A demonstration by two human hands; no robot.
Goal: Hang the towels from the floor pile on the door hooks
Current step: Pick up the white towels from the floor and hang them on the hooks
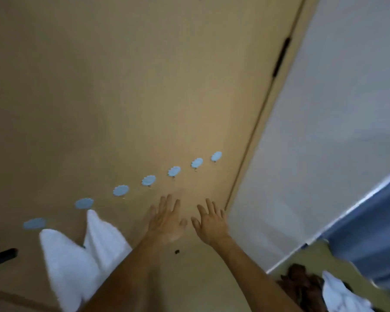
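Observation:
A row of several light blue scalloped hooks (148, 180) runs across the tan door (144, 86), rising from lower left to upper right. Two white towels hang from the two leftmost hooks: one (63, 264) at far left, the other (104, 235) beside it. My left hand (167, 218) and my right hand (209, 221) are both raised in front of the door below the free hooks, fingers spread, holding nothing. A white towel (340, 293) lies on the floor pile at lower right.
A dark brown cloth (302, 282) lies next to the white towel on the floor. The door's hinge edge and frame (252, 136) run diagonally; a grey wall (324, 131) is to the right. A blue curtain-like cloth (374, 233) hangs at far right. A dark handle (0, 255) juts in at left.

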